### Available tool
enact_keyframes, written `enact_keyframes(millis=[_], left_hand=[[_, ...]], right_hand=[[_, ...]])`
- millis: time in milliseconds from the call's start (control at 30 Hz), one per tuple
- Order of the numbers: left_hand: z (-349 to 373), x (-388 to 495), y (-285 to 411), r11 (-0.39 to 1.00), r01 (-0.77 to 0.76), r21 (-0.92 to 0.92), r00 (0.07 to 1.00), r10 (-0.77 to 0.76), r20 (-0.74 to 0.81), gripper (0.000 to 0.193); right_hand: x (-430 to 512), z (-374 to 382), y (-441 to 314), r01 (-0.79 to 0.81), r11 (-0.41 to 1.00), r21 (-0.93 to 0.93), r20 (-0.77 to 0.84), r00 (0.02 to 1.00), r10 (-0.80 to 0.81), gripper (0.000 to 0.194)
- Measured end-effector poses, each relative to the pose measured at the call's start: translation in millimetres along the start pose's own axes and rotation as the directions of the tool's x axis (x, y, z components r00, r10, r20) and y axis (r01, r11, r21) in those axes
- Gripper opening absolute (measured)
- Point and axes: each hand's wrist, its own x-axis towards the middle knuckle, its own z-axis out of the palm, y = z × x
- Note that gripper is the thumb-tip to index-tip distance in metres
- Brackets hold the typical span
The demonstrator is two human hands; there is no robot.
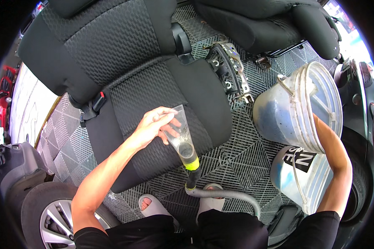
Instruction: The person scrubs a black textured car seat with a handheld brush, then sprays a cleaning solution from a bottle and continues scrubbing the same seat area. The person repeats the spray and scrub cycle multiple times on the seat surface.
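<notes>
My left hand (157, 124) grips the wide end of a clear plastic vacuum nozzle (187, 140), with the thumb on top and the fingers behind it. Yellow tape joins the nozzle to a dark cuff and a grey corrugated hose (230, 194) that runs off to the lower right. Beneath the hand lies a black fabric car seat (149, 90) with a red-buttoned belt buckle (99, 101). My right forearm reaches into a translucent plastic bucket (274, 115), tilted with its mouth to the right; the bucket wall hides my right hand.
A second white bucket (283, 177) lies near the first. A metal seat bracket (233, 68) and another black seat (252, 28) are beyond on the grey slatted floor mat (237, 155). A wheel (53, 214) stands at lower left, and a dark car body (358, 102) at right.
</notes>
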Motion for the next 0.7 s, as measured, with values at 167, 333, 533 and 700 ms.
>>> enact_keyframes(millis=[167,333,533,700], left_hand=[[-6.9,-6.6,-3.3,1.0,-0.026,0.014,0.999,0.027,-0.019,0.043],[-5.7,-3.3,0.1,0.999,0.031,0.019,0.999,-0.03,-0.044,0.045],[-11.6,-9.9,-5.6,0.999,0.032,0.028,0.997,-0.03,-0.076,0.043],[-10.5,-12.9,-8.2,1.0,0.027,0.003,0.993,-0.027,-0.115,0.042]], right_hand=[[-5.6,4.7,-3.1,0.035,0.999,0.03,-0.048,0.998,-0.033,0.067],[-11.8,5.9,-23.2,0.133,0.991,0.005,-0.148,0.98,-0.131,0.07],[47.7,10.8,-102.8,0.369,0.918,-0.143,-0.174,0.904,-0.391,0.073],[124.8,21.2,-127.4,0.533,0.83,-0.167,-0.122,0.824,-0.554,0.076]])
